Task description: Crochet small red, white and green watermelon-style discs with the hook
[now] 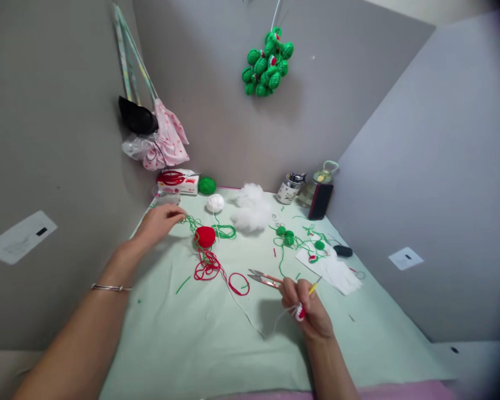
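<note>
Head view, left hand (160,223): extending over the far left of the surface (158,316), closing thumb and fingertips on loose green yarn (190,223).
Head view, right hand (316,319): gripping thread snips (265,279) with blades pointing left and slightly parted; also holding a yellow hook (314,288) and a small red-and-white crocheted piece (300,313), with white thread trailing leftward.
Red yarn ball (205,237): sitting to the right of the left hand, just beside the green yarn.
Red strands (207,268): lying in loops nearer the viewer, extending toward the snips.
White yarn ball (215,203): resting behind the red one.
White stuffing (252,211): piling up to the right of the white ball.
Green crocheted balls (288,239): lying among green scraps beyond the right hand.
White sheet (342,275): lying to the right of the hook.
Green cluster (270,64): hanging before the rear panel (216,83).
</note>
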Tool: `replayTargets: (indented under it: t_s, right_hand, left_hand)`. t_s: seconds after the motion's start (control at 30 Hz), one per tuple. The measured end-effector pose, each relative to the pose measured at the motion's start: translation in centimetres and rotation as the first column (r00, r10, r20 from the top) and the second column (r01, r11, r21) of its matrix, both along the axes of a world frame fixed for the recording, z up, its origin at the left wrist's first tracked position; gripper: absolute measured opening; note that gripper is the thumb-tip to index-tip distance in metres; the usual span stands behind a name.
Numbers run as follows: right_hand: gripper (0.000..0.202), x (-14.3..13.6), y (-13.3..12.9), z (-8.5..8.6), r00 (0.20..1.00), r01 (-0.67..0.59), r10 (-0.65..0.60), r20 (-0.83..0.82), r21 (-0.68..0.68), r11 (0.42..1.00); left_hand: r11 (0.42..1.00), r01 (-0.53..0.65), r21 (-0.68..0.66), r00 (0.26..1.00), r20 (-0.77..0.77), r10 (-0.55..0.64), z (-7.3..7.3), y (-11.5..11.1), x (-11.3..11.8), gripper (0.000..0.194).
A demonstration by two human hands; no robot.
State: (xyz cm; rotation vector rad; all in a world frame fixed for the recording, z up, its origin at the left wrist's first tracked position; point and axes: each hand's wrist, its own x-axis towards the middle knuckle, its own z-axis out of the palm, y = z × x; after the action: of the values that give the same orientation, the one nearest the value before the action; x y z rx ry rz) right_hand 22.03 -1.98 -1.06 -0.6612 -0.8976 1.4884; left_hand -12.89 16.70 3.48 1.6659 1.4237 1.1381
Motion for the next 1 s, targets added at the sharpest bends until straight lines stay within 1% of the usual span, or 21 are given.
replayTargets:
  t_s: [0.07,0.1,0.13,0.2,0.27,0.33,0.37,0.4,0.43,0.47,0.5,0.53,0.57,0.67,0.7,0.77,0.83,0.9,0.93,0.97,1.0]
  right_hand:
    - [0.051,0.3,0.3,-0.4,1.0,0.018,-0.019,-0.018,-0.019,1.0]
    - [0.051,0.4,0.4,-0.5,1.0,0.021,-0.022,-0.022,-0.03,0.999]
    - [0.051,0.5,0.5,-0.6,0.999,0.021,-0.022,-0.024,-0.04,0.999]
    - [0.052,0.5,0.8,-0.8,0.999,0.013,-0.015,-0.03,-0.058,0.998]
    - [0.052,0.5,1.1,-1.0,0.999,0.014,-0.017,-0.045,-0.068,0.998]
    - [0.051,0.7,1.2,-1.1,0.997,0.022,-0.027,-0.069,-0.067,0.997]
    - [0.05,0.8,1.2,-1.2,0.996,0.025,-0.03,-0.082,-0.065,0.998]
    - [0.05,0.9,1.2,-1.2,0.995,0.024,-0.03,-0.094,-0.062,0.998]
    - [0.049,1.0,1.2,-1.3,0.994,0.02,-0.026,-0.106,-0.06,0.998]
    - [0.049,1.1,1.1,-1.4,0.993,0.012,-0.018,-0.117,-0.056,0.998]
    - [0.048,1.2,1.1,-1.5,0.992,0.002,-0.009,-0.129,-0.053,0.999]
    - [0.047,1.2,1.0,-1.5,0.99,-0.008,0.002,-0.14,-0.047,0.999]
    - [0.047,1.2,0.9,-1.5,0.988,-0.022,0.015,-0.152,-0.04,0.999]
    - [0.042,1.0,0.6,-1.3,0.98,-0.078,0.074,-0.183,-0.011,0.997]
    - [0.041,0.9,0.4,-1.2,0.976,-0.102,0.1,-0.192,-0.001,0.995]
    - [0.037,0.7,0.1,-1.1,0.966,-0.149,0.149,-0.209,0.019,0.989]
    - [0.036,0.4,-0.2,-1.0,0.956,-0.187,0.191,-0.221,0.042,0.982]
    - [0.037,0.2,-0.4,-1.2,0.947,-0.219,0.228,-0.228,0.064,0.974]
    - [0.037,0.2,-0.5,-1.2,0.942,-0.233,0.244,-0.23,0.075,0.97]
    - [0.037,0.1,-0.6,-1.3,0.938,-0.246,0.259,-0.231,0.084,0.966]
    - [0.037,0.1,-0.6,-1.4,0.934,-0.256,0.27,-0.234,0.091,0.962]
  left_hand:
    - [0.998,-0.037,0.052,0.987,0.16,0.028,2.2,1.1,-0.1,0.026]
    - [0.996,-0.05,0.071,0.968,0.248,0.031,3.4,1.6,0.1,0.028]
    - [0.995,-0.059,0.086,0.941,0.337,0.027,4.8,2.1,0.4,0.029]
    - [0.994,-0.032,0.1,0.868,0.496,-0.021,7.8,2.8,1.3,0.027]
    - [0.992,-0.023,0.127,0.774,0.63,-0.063,11.0,3.3,2.4,0.024]
    - [0.99,0.022,0.143,0.629,0.767,-0.125,14.0,3.5,3.7,0.028]
    - [0.987,0.06,0.149,0.605,0.781,-0.155,15.3,3.5,4.5,0.033]
    - [0.984,0.082,0.159,0.565,0.806,-0.177,16.5,3.4,5.3,0.041]
    - [0.977,0.133,0.168,0.481,0.851,-0.212,17.5,3.3,6.2,0.044]
    - [0.96,0.207,0.188,0.414,0.872,-0.26,18.5,3.2,7.0,0.044]
    - [0.95,0.217,0.226,0.36,0.886,-0.293,19.4,3.1,7.8,0.046]
    - [0.932,0.26,0.253,0.36,0.87,-0.336,20.2,2.9,8.5,0.051]
    - [0.912,0.292,0.289,0.377,0.841,-0.388,20.9,2.8,9.0,0.056]
    - [0.843,0.33,0.426,0.425,0.73,-0.535,22.8,2.4,10.2,0.067]
    - [0.821,0.326,0.47,0.464,0.677,-0.572,23.3,2.4,10.5,0.069]
    - [0.793,0.305,0.528,0.582,0.556,-0.594,24.0,2.4,11.1,0.066]
    - [0.779,0.284,0.558,0.687,0.448,-0.572,24.3,2.5,11.8,0.053]
    - [0.757,0.269,0.596,0.751,0.363,-0.552,24.3,2.5,12.5,0.033]
    - [0.727,0.295,0.62,0.782,0.28,-0.556,24.1,2.4,12.8,0.021]
    - [0.69,0.369,0.622,0.807,0.153,-0.57,23.9,2.3,13.1,0.019]
    - [0.655,0.479,0.584,0.808,-0.001,-0.59,23.6,2.1,13.3,0.03]
